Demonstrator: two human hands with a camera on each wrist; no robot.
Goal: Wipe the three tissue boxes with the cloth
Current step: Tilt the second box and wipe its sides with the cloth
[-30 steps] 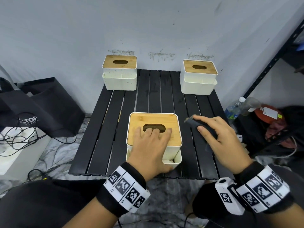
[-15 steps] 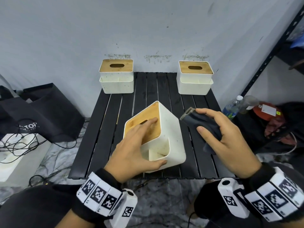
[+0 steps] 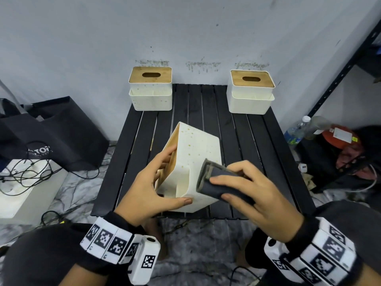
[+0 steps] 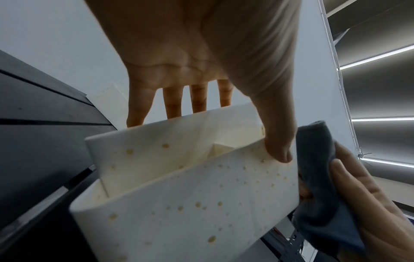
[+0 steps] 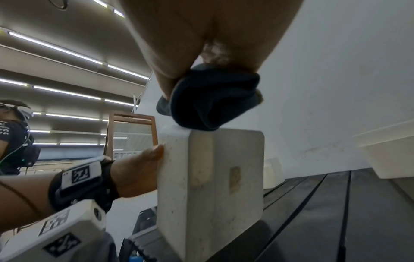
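From the head view I am seeing the near tissue box tipped up on the black slatted table, its bamboo lid turned left and mostly hidden behind my left hand. That hand is gripping the box — fingers curled onto the lid face, thumb along the lower white edge. My right hand is clutching the folded dark cloth and laying it against the box's right corner; whether the cloth is pressing or only touching, I cannot tell. Beyond the tipped box, the far-left tissue box and the far-right tissue box are standing upright by the scuffed grey wall. Left of the box a black bag is slumping on the marble-look floor; to the right, a water bottle is lying beside a dark metal rack.

In the left wrist view the fingertips are vanishing behind the box's upper rim, the thumb is bearing on the yellow-speckled front wall, and the cloth is cut off at the frame's right side.

In the right wrist view the cloth is bunching under my palm — fingers out of sight — on top of the box, with the left hand holding its left side.
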